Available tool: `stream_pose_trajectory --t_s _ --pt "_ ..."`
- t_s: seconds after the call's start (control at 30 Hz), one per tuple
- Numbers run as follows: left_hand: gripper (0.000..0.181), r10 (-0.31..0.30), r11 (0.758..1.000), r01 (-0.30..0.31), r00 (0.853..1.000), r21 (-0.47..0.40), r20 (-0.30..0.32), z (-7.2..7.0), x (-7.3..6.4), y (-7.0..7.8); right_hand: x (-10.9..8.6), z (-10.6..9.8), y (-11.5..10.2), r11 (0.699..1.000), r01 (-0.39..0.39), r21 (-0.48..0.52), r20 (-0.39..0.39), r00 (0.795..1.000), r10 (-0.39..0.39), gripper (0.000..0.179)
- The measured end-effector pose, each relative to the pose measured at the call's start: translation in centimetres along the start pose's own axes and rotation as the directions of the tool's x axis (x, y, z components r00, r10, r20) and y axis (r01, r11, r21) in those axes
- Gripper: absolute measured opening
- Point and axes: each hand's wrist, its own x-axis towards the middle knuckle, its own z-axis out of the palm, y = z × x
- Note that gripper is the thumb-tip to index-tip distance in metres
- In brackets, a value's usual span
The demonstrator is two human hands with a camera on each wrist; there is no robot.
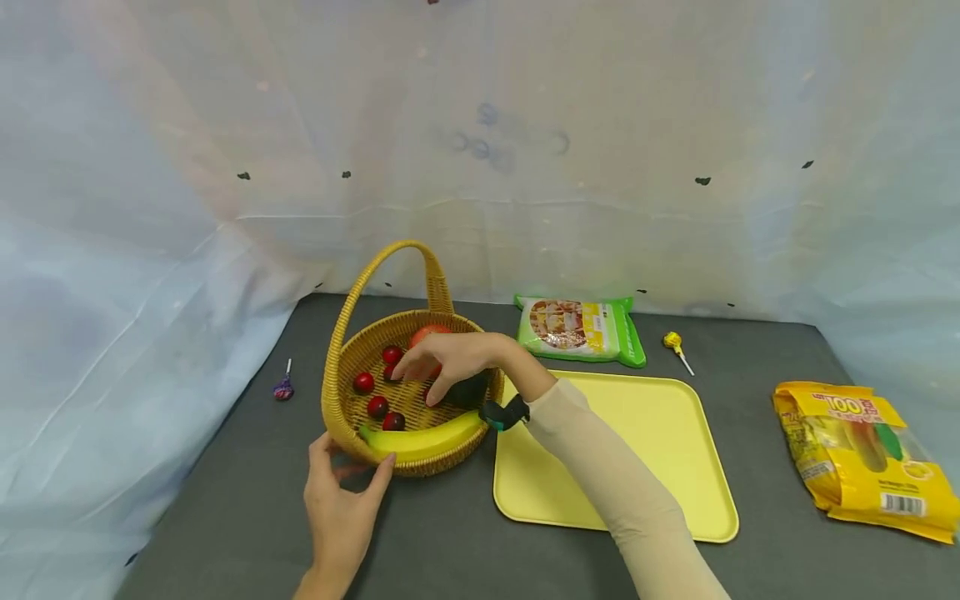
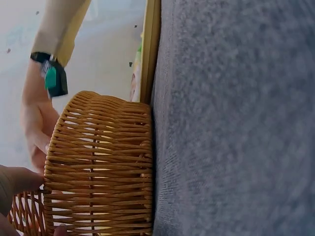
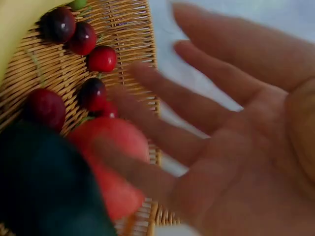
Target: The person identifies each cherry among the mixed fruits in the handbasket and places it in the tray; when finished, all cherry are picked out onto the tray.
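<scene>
A woven basket (image 1: 423, 470) with a tall arched handle sits left of the middle. My left hand (image 1: 339, 500) holds its front rim, with the thumb (image 2: 22, 179) at the edge in the left wrist view. Over the basket is my right hand (image 1: 453, 360), fingers spread and nothing between them. Along the front inside lies a yellow banana (image 1: 431, 440). Several dark red cherries (image 1: 363, 383) are scattered behind it. In the right wrist view a reddish round fruit (image 3: 118, 132) lies beside a large dark green fruit (image 3: 44, 182), close beneath my fingers.
Right of the basket lies a yellow tray (image 1: 637, 450), partly under my right forearm. Behind it is a green snack bag (image 1: 573, 329). A yellow lollipop (image 1: 673, 342) and a yellow candy bag (image 1: 862, 458) lie farther right, a purple lollipop (image 1: 283, 388) at the left.
</scene>
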Motion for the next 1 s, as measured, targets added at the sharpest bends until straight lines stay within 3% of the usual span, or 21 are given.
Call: stream_pose_trajectory --t_s 0.1,0.2,0.53,1.0 --pt "0.068 -0.007 1.0 0.007 1.0 -0.004 -0.014 0.1 0.0 0.0 1.4 -0.1 0.0 0.998 -0.05 -0.045 0.088 0.995 0.053 0.061" --pt "0.068 -0.017 1.0 0.017 1.0 -0.018 -0.019 0.1 0.0 -0.1 2.5 0.0 0.1 0.994 -0.077 -0.072 0.125 0.988 0.086 0.063" --pt "0.068 -0.025 0.998 0.024 0.999 -0.058 -0.021 0.3 -0.1 -0.3 3.9 1.0 1.5 0.976 -0.196 -0.098 0.18 0.961 0.211 0.048" --pt "0.068 -0.035 0.996 0.033 0.999 -0.087 -0.026 0.2 -0.2 -0.5 4.4 1.7 1.4 0.964 -0.261 -0.057 0.227 0.936 0.267 0.03"
